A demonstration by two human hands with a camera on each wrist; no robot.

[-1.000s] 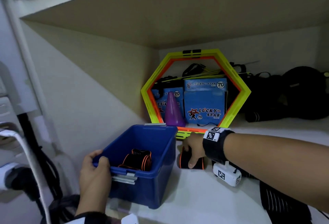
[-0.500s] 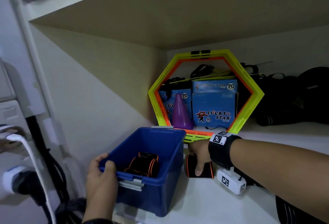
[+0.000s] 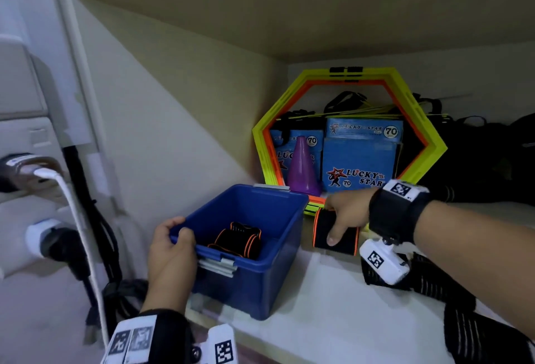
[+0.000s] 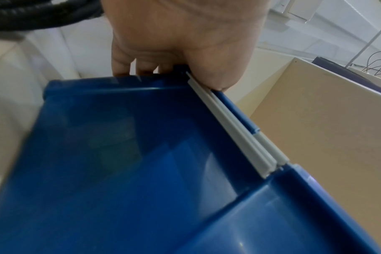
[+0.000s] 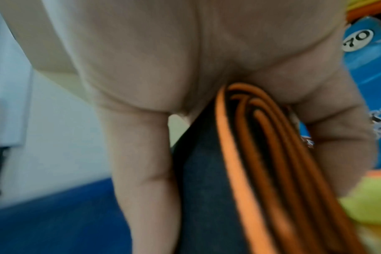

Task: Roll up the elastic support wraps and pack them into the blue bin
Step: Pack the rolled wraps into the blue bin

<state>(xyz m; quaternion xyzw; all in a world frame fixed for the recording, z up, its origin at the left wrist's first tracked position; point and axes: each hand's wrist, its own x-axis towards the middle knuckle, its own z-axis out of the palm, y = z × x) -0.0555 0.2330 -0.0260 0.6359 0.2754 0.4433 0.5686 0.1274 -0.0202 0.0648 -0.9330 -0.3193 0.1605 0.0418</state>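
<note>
The blue bin (image 3: 269, 259) stands on the white shelf, with one rolled black wrap with orange edging (image 3: 240, 240) lying inside. My left hand (image 3: 173, 247) grips the bin's near-left rim (image 4: 141, 82), thumb inside, fingers outside. Just right of the bin, my right hand (image 3: 341, 219) holds a second rolled black-and-orange wrap (image 3: 321, 230), thumb down its front; in the right wrist view the wrap (image 5: 239, 171) sits between thumb and fingers. Black wraps with white stripes (image 3: 440, 285) lie unrolled under my right forearm.
A yellow-orange hexagon frame (image 3: 425, 143), blue Lucky Star boxes (image 3: 359, 161) and a purple cone (image 3: 302, 166) stand behind the bin. Dark bags (image 3: 492, 161) fill the back right. Cables and plugs (image 3: 75, 219) hang at the left wall.
The view has shifted, so bin and hands appear further right. My right hand with the rolled wrap seems slightly raised; my left hand keeps its grip on the bin rim.
</note>
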